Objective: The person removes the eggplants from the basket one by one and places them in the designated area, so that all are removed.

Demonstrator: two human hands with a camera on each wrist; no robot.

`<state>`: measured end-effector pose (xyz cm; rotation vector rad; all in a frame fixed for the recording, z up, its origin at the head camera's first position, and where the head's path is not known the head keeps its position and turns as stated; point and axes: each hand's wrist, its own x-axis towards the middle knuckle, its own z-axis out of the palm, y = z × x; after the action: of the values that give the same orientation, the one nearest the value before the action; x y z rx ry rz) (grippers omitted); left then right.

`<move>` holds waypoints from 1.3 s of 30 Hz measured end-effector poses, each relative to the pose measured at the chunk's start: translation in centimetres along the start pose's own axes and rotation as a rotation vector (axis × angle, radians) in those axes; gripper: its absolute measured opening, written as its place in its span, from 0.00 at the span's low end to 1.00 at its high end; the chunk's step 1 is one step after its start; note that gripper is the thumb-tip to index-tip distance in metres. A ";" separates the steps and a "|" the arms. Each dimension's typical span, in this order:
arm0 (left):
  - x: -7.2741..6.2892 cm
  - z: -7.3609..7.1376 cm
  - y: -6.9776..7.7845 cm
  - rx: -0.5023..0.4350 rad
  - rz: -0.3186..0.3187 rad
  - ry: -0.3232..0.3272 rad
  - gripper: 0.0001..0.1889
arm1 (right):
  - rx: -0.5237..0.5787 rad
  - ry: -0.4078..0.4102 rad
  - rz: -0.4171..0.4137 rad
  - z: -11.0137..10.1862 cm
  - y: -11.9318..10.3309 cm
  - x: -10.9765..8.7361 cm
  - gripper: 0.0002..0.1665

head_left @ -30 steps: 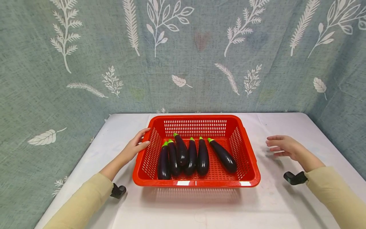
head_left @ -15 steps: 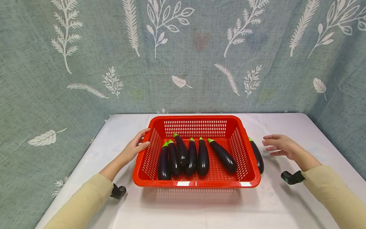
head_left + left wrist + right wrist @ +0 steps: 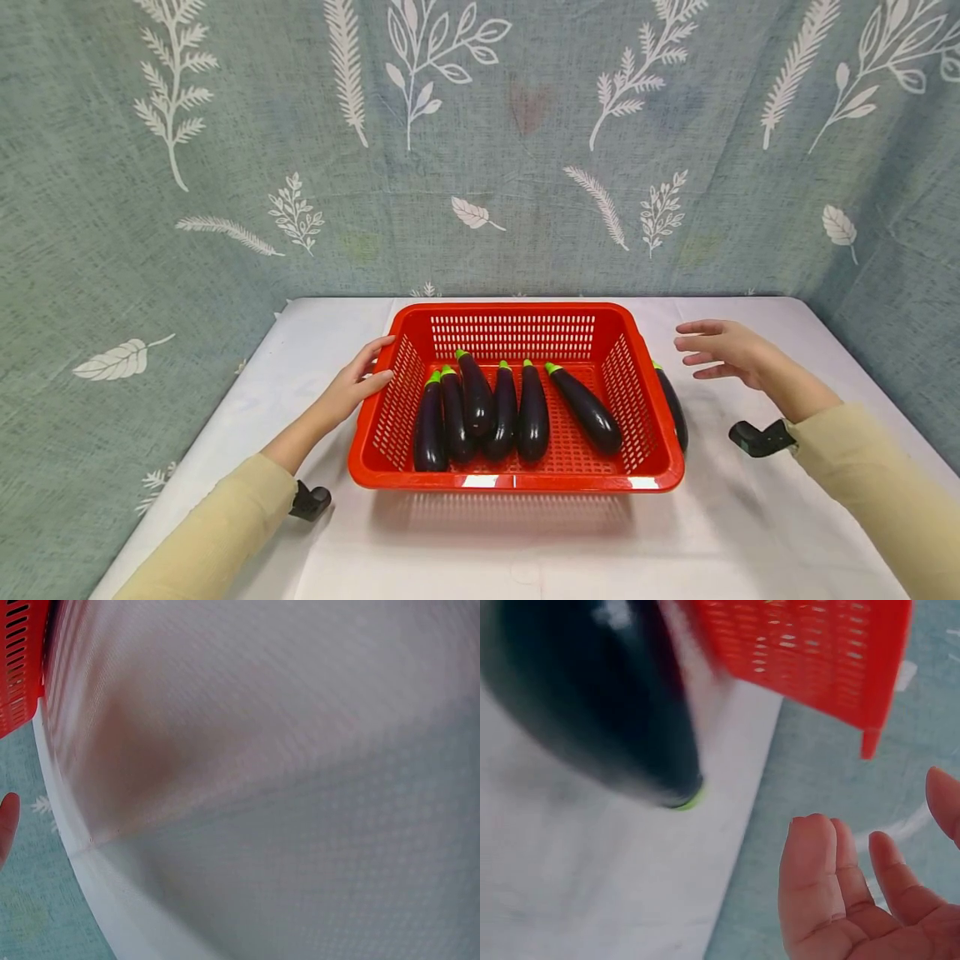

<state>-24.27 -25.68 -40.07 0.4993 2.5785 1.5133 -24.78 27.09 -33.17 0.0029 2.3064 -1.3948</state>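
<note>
Several dark purple eggplants (image 3: 533,417) with green stem ends lie inside a red plastic basket (image 3: 507,481). Outside its right wall is another eggplant (image 3: 672,408), partly hidden by the rim; the same eggplant (image 3: 600,697) looms large and blurred in the right wrist view. My left hand (image 3: 351,388) touches the basket's left rim with fingers and thumb spread. Raised to the right of the basket, my right hand (image 3: 731,354) holds nothing, its fingers loosely extended. In the right wrist view that hand (image 3: 855,900) appears apart from the basket and the eggplant.
A white cloth (image 3: 420,558) covers the table. Behind and at the sides hangs a grey-green curtain (image 3: 480,167) with white leaf patterns. Black wrist mounts (image 3: 761,439) stick out below both sleeves.
The eggplant outside the basket has come into sight at the right wall, then shifted slightly left. My right hand has moved left and up. The left hand has stayed put.
</note>
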 end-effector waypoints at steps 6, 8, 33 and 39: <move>0.0 0.1 0.2 -0.005 -0.005 -0.003 0.31 | -0.020 -0.004 -0.023 0.1 -2.0 0.0 0.43; 0.1 0.1 0.2 0.001 -0.005 -0.004 0.31 | -0.023 -0.002 -0.031 0.2 -2.7 0.0 0.43; 0.0 0.0 -0.1 0.027 -0.004 0.011 0.32 | 0.031 -0.104 -0.075 4.4 -8.7 1.4 0.38; 0.1 0.0 -0.1 0.024 -0.008 0.011 0.32 | 0.014 -0.079 -0.082 5.7 -9.7 2.3 0.35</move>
<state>-24.35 -25.72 -40.16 0.4842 2.6067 1.4892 -26.94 17.04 -28.14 -0.1423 2.2545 -1.4250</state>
